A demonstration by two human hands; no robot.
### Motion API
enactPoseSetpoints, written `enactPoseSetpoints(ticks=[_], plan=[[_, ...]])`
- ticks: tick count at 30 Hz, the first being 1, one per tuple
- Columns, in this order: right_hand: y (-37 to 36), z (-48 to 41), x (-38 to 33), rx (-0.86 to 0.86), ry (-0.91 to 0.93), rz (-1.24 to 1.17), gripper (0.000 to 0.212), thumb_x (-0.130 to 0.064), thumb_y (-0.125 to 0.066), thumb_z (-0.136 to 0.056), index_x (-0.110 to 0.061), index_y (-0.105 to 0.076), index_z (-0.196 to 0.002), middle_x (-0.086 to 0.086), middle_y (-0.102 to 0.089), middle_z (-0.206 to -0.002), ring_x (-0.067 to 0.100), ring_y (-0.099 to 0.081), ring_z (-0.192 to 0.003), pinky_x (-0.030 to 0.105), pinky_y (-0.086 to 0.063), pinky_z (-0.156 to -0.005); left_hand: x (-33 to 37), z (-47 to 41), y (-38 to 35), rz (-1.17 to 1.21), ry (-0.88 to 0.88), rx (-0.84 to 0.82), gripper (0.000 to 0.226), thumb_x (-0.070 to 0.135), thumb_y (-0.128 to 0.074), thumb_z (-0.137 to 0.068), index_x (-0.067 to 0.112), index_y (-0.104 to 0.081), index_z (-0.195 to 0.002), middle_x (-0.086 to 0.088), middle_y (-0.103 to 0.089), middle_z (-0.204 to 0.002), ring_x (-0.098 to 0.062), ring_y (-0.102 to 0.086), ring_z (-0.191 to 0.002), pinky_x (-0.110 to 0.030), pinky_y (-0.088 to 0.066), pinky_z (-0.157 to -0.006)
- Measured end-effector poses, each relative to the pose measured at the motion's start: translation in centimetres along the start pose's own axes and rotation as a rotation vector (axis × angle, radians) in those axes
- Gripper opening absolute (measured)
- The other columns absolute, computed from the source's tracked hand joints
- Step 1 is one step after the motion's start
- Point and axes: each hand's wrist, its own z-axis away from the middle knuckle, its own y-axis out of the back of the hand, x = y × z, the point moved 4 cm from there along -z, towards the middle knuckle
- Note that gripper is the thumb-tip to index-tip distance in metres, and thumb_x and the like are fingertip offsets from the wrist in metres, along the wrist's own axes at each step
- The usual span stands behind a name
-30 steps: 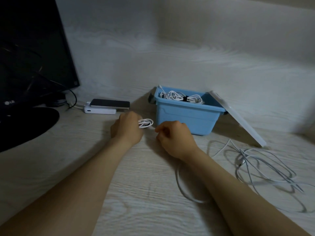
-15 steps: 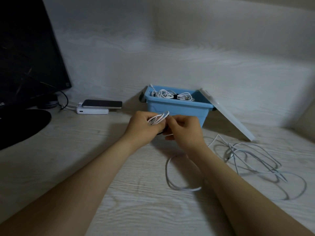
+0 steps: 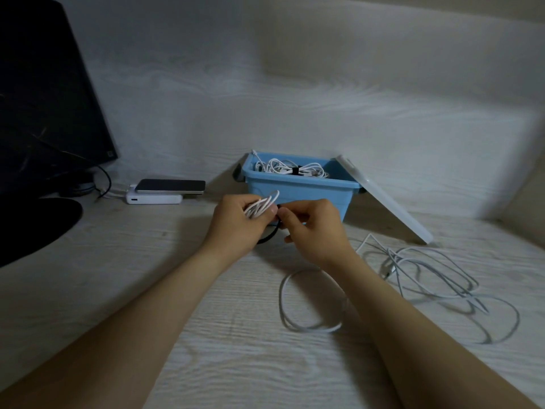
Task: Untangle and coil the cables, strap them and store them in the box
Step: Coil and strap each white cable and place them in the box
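Table (image 3: pixel 124 290), pale wood grain; items run from your side to the back edge.

1. Loose cable loop (image 3: pixel 306 326): white, flat on the table at mid-depth, partly hidden under your right forearm.
2. Cable tangle (image 3: pixel 436 278): white, several overlapping loops, toward the right edge, near item 1.
3. Left hand (image 3: pixel 236 222): your fingers curl round a coiled cable (image 3: pixel 262 205), white, its loops sticking out past your thumb.
4. Right hand (image 3: pixel 312 228): thumb and forefinger pinch a black strap (image 3: pixel 272 235), which curves down beneath the coil.
5. Box (image 3: pixel 298 193): blue, open, near the back edge, just behind your hands. It holds bundled cables (image 3: pixel 312 170), white, bound at the middle by a dark band.
6. Lid (image 3: pixel 383 202): white, tilted against the box's right rim, its lower edge on the table.
7. Phone (image 3: pixel 171 185): dark, lying on a white power bank (image 3: pixel 153 199), left of the box.
8. Monitor (image 3: pixel 44 98): black, at the back left corner.
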Motion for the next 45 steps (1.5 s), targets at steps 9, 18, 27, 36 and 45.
enactPoseSetpoints(ticks=[9,18,27,36,45], plan=[[0.5,0.4,-0.9,0.119,-0.064,-0.066,0.024,-0.019,-0.068,-0.092,-0.012,-0.079,-0.073,0.004,-0.073,-0.067,0.028,-0.070,-0.067,0.051,-0.059,-0.063,1.2,0.3,-0.2,-0.005,-0.064,0.003,0.018,0.022,-0.076,-0.094,0.011,-0.077,-0.080,-0.011,-0.070,-0.072,-0.009,-0.056,-0.065,-0.035,-0.044,-0.058],[0.2,0.0,0.2,0.332,-0.278,-0.551,0.019,-0.016,-0.044,-0.108,0.001,-0.052,-0.105,0.020,-0.074,-0.084,0.035,-0.078,-0.083,0.050,-0.065,-0.077,1.4,0.1,0.9,0.007,0.136,0.056,0.019,0.016,-0.068,-0.086,0.011,-0.069,-0.068,-0.003,-0.061,-0.059,-0.009,-0.051,-0.057,-0.025,-0.039,-0.054],[2.5,0.5,-1.4,0.310,-0.310,-0.693,0.023,-0.022,-0.054,-0.110,-0.004,-0.066,-0.119,0.008,-0.070,-0.080,0.023,-0.067,-0.055,0.034,-0.057,-0.052,-1.5,-0.3,3.6,-0.555,0.213,0.227,0.024,0.029,-0.068,-0.090,0.020,-0.062,-0.068,-0.007,-0.068,-0.082,-0.031,-0.064,-0.078,-0.033,-0.043,-0.066],[1.5,1.1,-2.4,0.158,-0.299,-0.514,0.012,-0.015,-0.074,-0.097,-0.005,-0.076,-0.103,0.005,-0.081,-0.090,0.018,-0.072,-0.062,0.025,-0.054,-0.059,2.2,0.1,3.1,-0.529,-0.152,0.240,0.020,0.026,-0.066,-0.100,0.022,-0.050,-0.089,0.004,-0.058,-0.084,-0.009,-0.056,-0.069,-0.015,-0.036,-0.051],[0.3,0.8,-2.6,0.187,-0.290,-0.589,0.010,-0.013,-0.044,-0.111,-0.010,-0.054,-0.113,-0.002,-0.053,-0.063,0.008,-0.042,-0.047,0.026,-0.035,-0.046,4.2,1.4,-0.2,-0.826,-0.313,-0.050,0.026,0.023,-0.064,-0.097,0.024,-0.042,-0.111,-0.002,-0.070,-0.113,-0.032,-0.066,-0.095,-0.035,-0.037,-0.066]])
